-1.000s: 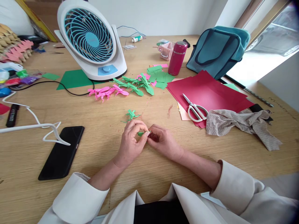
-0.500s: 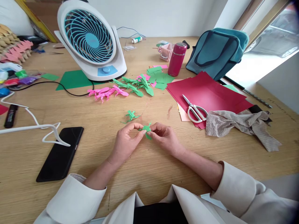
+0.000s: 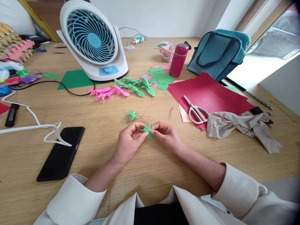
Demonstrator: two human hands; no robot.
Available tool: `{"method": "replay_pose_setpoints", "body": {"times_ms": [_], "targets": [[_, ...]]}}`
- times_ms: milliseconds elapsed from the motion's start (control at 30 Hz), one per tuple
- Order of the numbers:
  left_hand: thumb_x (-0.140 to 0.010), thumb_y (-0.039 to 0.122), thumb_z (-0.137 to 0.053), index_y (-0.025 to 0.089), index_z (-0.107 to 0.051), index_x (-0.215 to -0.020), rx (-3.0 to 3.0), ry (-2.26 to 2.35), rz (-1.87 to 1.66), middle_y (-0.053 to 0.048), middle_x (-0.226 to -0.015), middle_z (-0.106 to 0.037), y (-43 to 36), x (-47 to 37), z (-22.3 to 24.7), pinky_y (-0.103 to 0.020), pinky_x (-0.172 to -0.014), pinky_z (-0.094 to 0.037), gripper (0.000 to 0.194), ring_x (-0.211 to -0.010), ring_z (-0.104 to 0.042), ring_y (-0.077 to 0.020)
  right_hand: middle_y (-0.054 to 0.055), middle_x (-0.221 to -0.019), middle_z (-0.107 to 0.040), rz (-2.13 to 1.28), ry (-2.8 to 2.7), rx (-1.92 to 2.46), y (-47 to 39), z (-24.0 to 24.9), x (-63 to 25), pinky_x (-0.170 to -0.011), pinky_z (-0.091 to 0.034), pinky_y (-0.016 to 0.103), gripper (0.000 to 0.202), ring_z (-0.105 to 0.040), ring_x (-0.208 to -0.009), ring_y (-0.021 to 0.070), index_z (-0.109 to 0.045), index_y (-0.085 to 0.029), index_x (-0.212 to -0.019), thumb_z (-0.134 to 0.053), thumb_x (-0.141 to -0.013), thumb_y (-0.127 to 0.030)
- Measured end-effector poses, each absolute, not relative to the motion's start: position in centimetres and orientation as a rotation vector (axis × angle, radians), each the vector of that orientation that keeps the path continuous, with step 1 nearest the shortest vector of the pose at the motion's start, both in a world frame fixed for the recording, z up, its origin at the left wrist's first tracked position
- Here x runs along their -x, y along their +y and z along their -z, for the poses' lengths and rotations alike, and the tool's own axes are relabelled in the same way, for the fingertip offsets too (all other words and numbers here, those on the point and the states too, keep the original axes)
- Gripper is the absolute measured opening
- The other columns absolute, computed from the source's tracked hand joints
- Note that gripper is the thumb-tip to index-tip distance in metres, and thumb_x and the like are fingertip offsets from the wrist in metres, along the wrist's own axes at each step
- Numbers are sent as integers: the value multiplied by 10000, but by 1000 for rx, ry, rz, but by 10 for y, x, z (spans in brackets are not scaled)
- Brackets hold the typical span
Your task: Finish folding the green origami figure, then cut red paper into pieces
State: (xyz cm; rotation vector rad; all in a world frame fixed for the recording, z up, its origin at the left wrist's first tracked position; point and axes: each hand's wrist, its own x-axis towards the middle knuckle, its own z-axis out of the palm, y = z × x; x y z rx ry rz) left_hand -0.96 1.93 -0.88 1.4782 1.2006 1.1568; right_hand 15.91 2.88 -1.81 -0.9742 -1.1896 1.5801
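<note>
A small folded green paper piece [image 3: 147, 128] is held between both hands over the wooden table. My left hand [image 3: 129, 141] pinches its left side between thumb and fingers. On its right edge, the thumb and fingertips of my right hand [image 3: 167, 137] are closed. Just beyond the hands lies a small green paper figure [image 3: 132, 116] with thin legs. Further back are pink folded figures [image 3: 107, 92] and a heap of green folded figures [image 3: 138, 85]. Green paper sheets [image 3: 164, 79] lie behind the heap.
White-handled scissors [image 3: 197, 112] rest on red sheets [image 3: 211, 92], beside a crumpled cloth [image 3: 222, 125]. A black phone [image 3: 61, 156] lies at left under a white stand [image 3: 35, 127]. Behind stand a fan [image 3: 93, 43], a red bottle [image 3: 178, 61] and a teal bag [image 3: 217, 54].
Both hands stay pinched on the green piece, whose lower part now shows slightly more to the right. The whole view has shifted slightly.
</note>
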Motion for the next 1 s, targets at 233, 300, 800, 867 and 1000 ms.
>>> {"method": "replay_pose_setpoints", "body": {"times_ms": [233, 300, 800, 867, 1000], "targets": [[-798, 269, -709, 196, -604, -827, -1583, 1250, -1190, -4, -824, -626, 18, 13, 13, -265, -795, -493, 132, -812, -619, -146, -30, -664, -635, -1664, -1105, 963, 31, 14, -160, -632, -468, 254, 434, -553, -606, 105, -595, -195, -726, -840, -623, -538], [-801, 264, -701, 196, -601, -821, -1593, 1251, -1190, -3, -818, -620, 18, 13, 13, -268, -799, -489, 123, -808, -608, -144, -30, -669, -636, -1682, -1107, 945, 31, 13, -160, -633, -462, 250, 415, -552, -605, 100, -601, -190, -725, -841, -634, -517], [-758, 299, -734, 179, -658, -895, -1358, 1143, -1089, -13, -826, -674, 23, 13, 9, -263, -736, -511, 196, -774, -626, -144, -28, -648, -595, -1544, -1203, 970, 29, 20, -157, -576, -431, 251, 427, -512, -578, 101, -568, -193, -721, -816, -652, -533], [-750, 308, -736, 177, -676, -856, -1354, 1162, -1070, -5, -779, -672, 24, 14, 10, -259, -706, -504, 179, -730, -614, -138, -20, -663, -598, -1489, -1257, 981, 28, 20, -157, -579, -427, 253, 413, -518, -594, 107, -572, -193, -727, -798, -676, -534], [-764, 316, -722, 183, -712, -831, -1455, 1188, -1012, -6, -761, -690, 25, 16, 10, -269, -709, -496, 150, -723, -618, -150, -2, -719, -608, -1322, -1439, 1011, 25, 17, -160, -644, -447, 277, 310, -539, -664, 128, -576, -199, -748, -725, -781, -470]]}}
